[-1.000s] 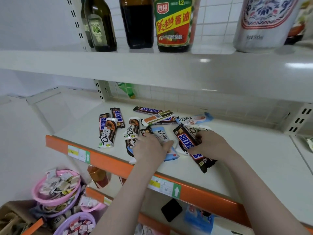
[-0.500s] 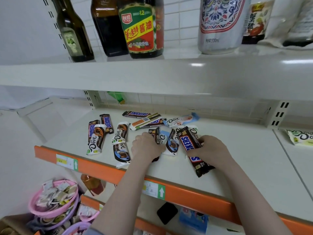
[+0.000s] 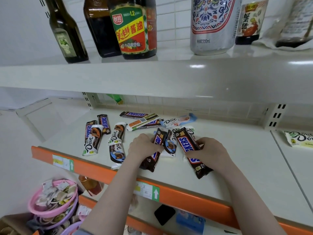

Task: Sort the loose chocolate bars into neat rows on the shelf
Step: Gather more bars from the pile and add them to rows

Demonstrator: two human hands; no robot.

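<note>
We reach both bare forearms up over the orange front rail [image 3: 186,195] of the cream metal shelf [image 3: 237,158]. Our left hand [image 3: 144,147], knuckles up and fingers curled, grips the middle of a dark brown Snickers bar [image 3: 153,158] lying lengthwise toward us. Our right hand [image 3: 210,150] curls round another brown Snickers bar with a blue logo [image 3: 188,143], whose near end juts toward the rail. Between the two lies a white Dove bar [image 3: 170,144]. More loose chocolate bars [image 3: 108,133] lie scattered to the left and behind, on the same shelf.
</note>
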